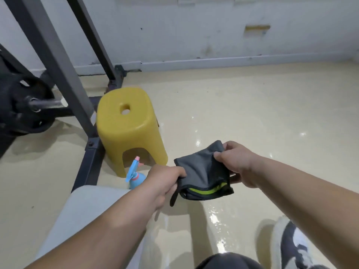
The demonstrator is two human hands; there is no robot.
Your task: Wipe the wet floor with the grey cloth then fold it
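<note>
Left grip (165, 181) and right grip (235, 162) are pinching opposite ends of the grey cloth (202, 169), its long axis running left-right above the floor (252, 105); a yellow stool (128, 131) is standing leftward, open floor rightward.

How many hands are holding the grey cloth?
2. The left hand grips the left edge of the grey cloth; the right hand pinches its upper right corner.

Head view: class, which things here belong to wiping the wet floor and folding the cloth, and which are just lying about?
Job: cloth, gripped off the floor by left hand and right hand; wet floor.
Lying about: stool, spray bottle beside it, rack, weight plate.
</note>
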